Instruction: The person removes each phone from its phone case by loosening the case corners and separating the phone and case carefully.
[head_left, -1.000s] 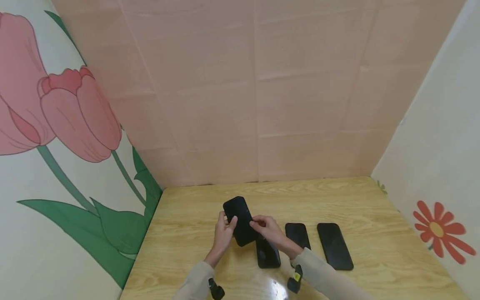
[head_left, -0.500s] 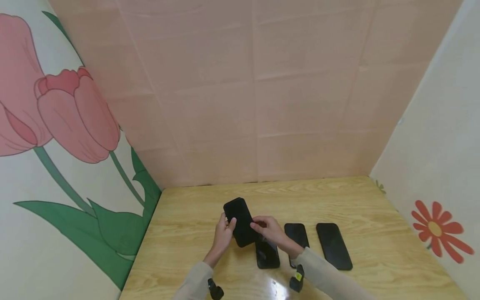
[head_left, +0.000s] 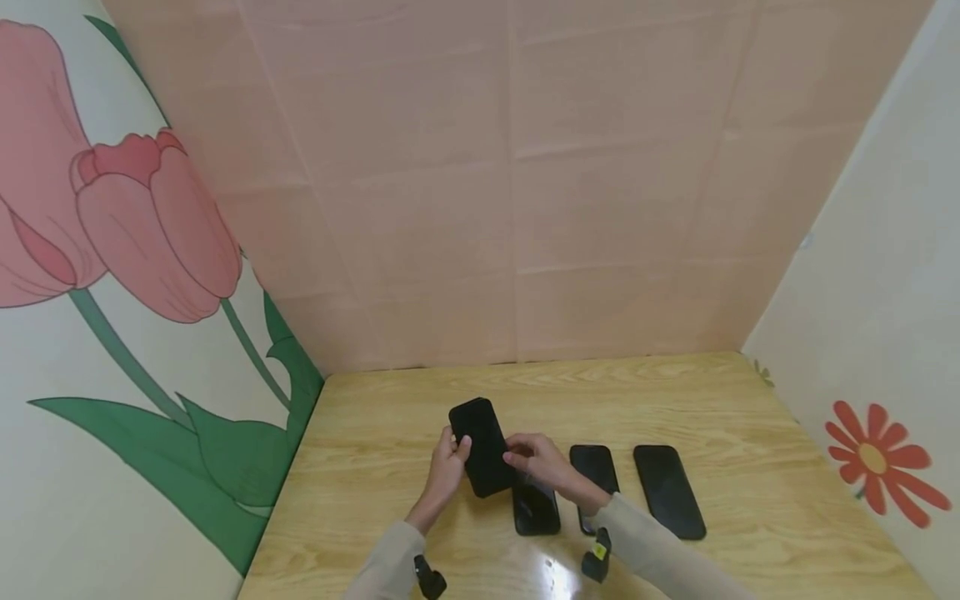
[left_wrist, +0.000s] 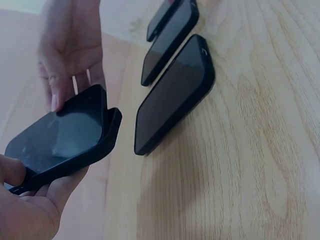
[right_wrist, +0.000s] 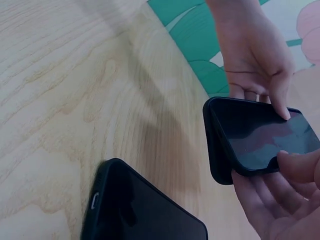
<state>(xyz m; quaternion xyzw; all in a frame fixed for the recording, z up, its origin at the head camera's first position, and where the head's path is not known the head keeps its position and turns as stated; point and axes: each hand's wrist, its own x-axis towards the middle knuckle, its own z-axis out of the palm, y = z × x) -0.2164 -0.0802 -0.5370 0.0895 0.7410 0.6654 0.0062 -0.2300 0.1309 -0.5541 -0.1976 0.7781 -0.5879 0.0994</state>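
Note:
Above the table, a black phone (head_left: 483, 446) is held tilted between the two hands. The left hand (head_left: 444, 473) grips its left side, thumb on the screen and fingers underneath. At the right edge, the right hand (head_left: 542, 463) pinches the phone with thumb and fingers. Behind the phone (left_wrist: 75, 131) is a black case (left_wrist: 113, 131); one end of it stands apart from the phone in the left wrist view. That same gap shows beside the case (right_wrist: 218, 159) in the right wrist view. Just under the right hand lies another dark phone (head_left: 536, 514), screen up.
Two more black phones lie to the right on the wood-grain table (head_left: 375, 467): one phone (head_left: 591, 467) partly behind the right forearm, another phone (head_left: 670, 492) farther out. A pink sheet (head_left: 510, 208) covers the back; painted walls stand at both sides.
The held phone and both hands have shifted very slightly toward the person. The hold of both hands looks the same, and the phones on the table have not moved.

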